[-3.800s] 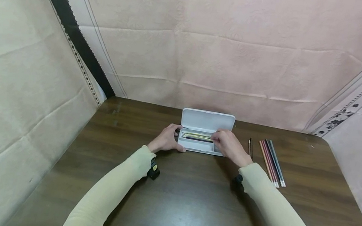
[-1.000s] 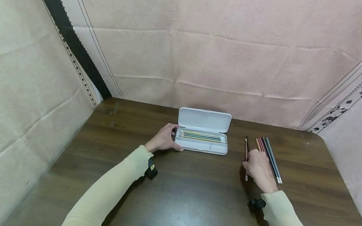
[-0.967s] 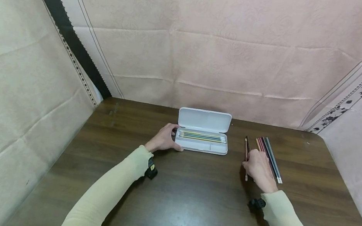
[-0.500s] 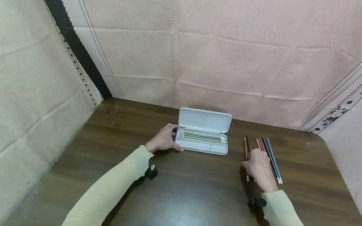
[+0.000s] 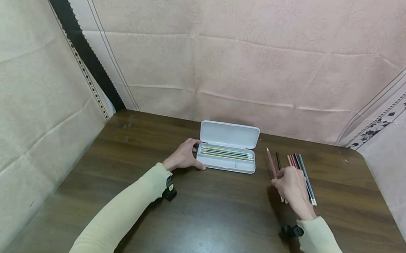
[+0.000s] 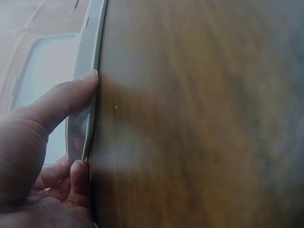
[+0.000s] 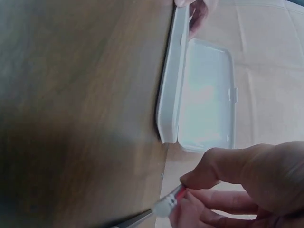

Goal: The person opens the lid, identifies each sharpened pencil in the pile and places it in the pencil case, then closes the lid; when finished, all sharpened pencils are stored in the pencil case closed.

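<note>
A white pencil case (image 5: 217,162) lies with its lid (image 5: 229,135) raised at the back of the table. Several pencils (image 5: 224,152) rest in its rear compartment. My left hand (image 5: 184,155) grips the case's left end, thumb on the front wall and fingers round the corner, as the left wrist view shows. Between thumb and fingers of my right hand (image 5: 291,185) is a reddish pencil (image 5: 271,160), its tip pointing away and leftward. Its white eraser end (image 7: 164,207) shows in the right wrist view. Beside it a dark pencil (image 5: 278,160) lies on the table, partly hidden by the hand.
More pencils, reddish ones and blue-grey ones (image 5: 307,181), lie side by side right of my right hand. A cloth (image 5: 237,53) hangs behind the brown wooden table (image 5: 187,229), and other cloths hang at both sides.
My right hand went from the case to the loose pencils and took hold of the reddish pencil, whose tip has swung left, away from the dark one. The left hand stays at the case.
</note>
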A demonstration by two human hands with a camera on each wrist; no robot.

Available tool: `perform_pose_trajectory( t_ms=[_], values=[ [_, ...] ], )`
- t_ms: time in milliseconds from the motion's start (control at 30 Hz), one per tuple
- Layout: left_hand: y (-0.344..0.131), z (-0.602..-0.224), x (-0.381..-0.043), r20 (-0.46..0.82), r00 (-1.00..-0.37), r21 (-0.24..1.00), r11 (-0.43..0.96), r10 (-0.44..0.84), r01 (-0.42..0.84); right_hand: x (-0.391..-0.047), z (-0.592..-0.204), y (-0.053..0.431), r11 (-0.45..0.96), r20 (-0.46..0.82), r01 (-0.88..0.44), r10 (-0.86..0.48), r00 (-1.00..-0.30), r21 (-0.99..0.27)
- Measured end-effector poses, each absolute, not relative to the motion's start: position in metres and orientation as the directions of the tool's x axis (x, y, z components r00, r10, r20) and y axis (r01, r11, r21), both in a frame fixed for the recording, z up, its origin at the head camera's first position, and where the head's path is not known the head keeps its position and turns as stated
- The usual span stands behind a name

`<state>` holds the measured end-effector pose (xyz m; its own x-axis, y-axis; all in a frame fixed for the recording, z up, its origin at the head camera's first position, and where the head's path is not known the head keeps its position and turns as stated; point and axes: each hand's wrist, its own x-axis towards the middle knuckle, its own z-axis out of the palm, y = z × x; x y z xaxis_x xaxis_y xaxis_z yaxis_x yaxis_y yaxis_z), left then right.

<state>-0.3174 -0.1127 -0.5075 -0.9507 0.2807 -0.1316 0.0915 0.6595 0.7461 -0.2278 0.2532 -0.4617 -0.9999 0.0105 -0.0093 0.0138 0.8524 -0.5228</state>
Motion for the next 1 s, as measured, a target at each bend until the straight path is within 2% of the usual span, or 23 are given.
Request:
perform_pose_trajectory(
  t_ms=[433, 800, 1000],
  values=[
    [-0.113, -0.508, -0.318, -0.134, -0.953, 0.742, 0.665, 0.273, 0.086, -0.23, -0.45, 0.236, 0.818, 0.174, -0.183, -0.104, -0.979, -0.545],
    [-0.114, -0.508, -0.316, -0.14, -0.954, 0.745, 0.663, 0.266, 0.076, -0.249, -0.455, 0.215, 0.729, 0.301, -0.403, -0.276, -0.913, -0.553],
    [-0.113, -0.507, -0.317, -0.143, -0.953, 0.747, 0.661, 0.266, 0.072, -0.267, -0.458, 0.203, 0.718, 0.332, -0.476, -0.347, -0.877, -0.508]
  ],
)
